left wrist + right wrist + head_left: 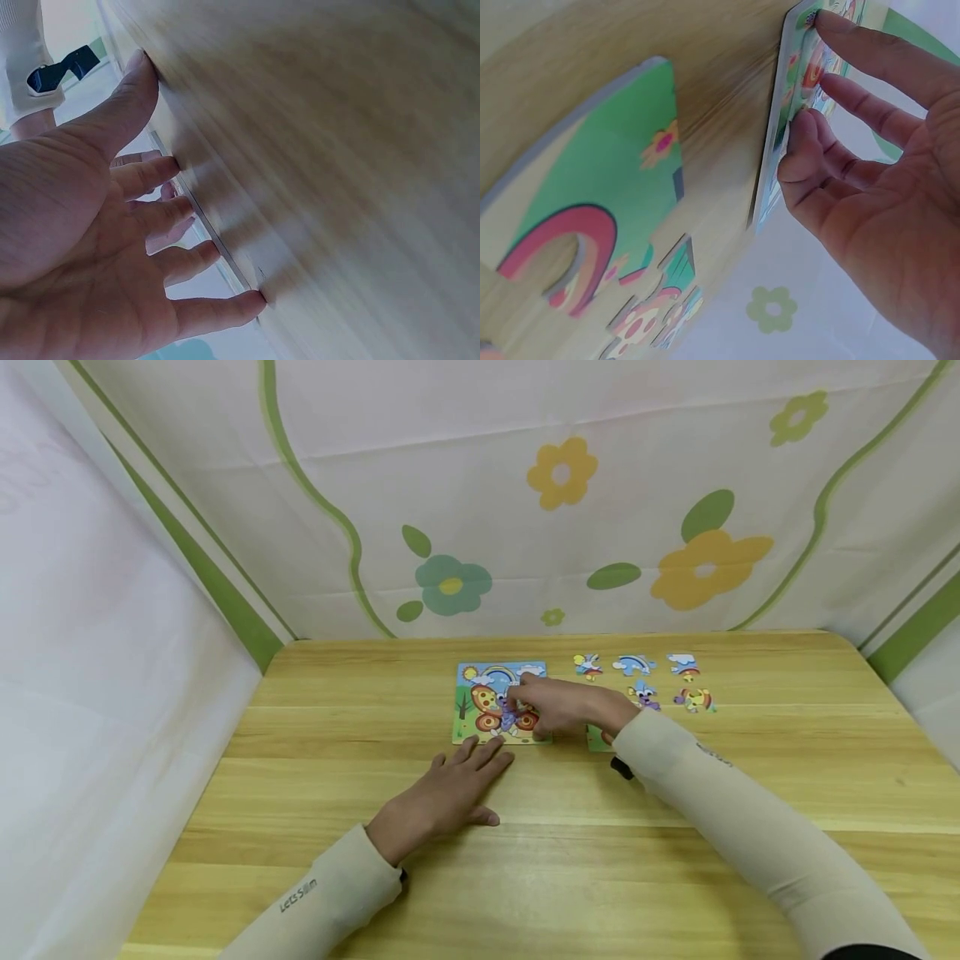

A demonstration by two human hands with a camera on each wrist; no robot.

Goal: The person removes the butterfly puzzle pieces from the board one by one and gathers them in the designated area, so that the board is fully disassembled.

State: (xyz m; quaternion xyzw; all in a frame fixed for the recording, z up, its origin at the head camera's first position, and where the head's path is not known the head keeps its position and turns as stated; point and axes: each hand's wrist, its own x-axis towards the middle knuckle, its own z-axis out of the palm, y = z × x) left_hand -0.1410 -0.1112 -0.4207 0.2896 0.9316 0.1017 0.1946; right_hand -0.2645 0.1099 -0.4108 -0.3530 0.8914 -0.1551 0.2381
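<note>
A butterfly jigsaw puzzle (464, 692) lies flat on the wooden table, with a sun, rainbow and tree in its picture. My right hand (551, 697) reaches over its right part and hides some of the picture. In the right wrist view, thumb and forefinger tips touch the puzzle's face (787, 94), while the other fingers are bent. I see no piece between them. My left hand (452, 789) rests with fingers spread, the tips on the table at the puzzle's near edge. In the left wrist view the left palm (82, 247) holds nothing.
Several loose jigsaw pieces lie to the right, among them a rainbow piece (634, 664) and a purple piece (645, 696). A green piece (596, 740) is partly under the right forearm. Behind the wooden table (360, 718) hangs a flowered curtain (480, 493).
</note>
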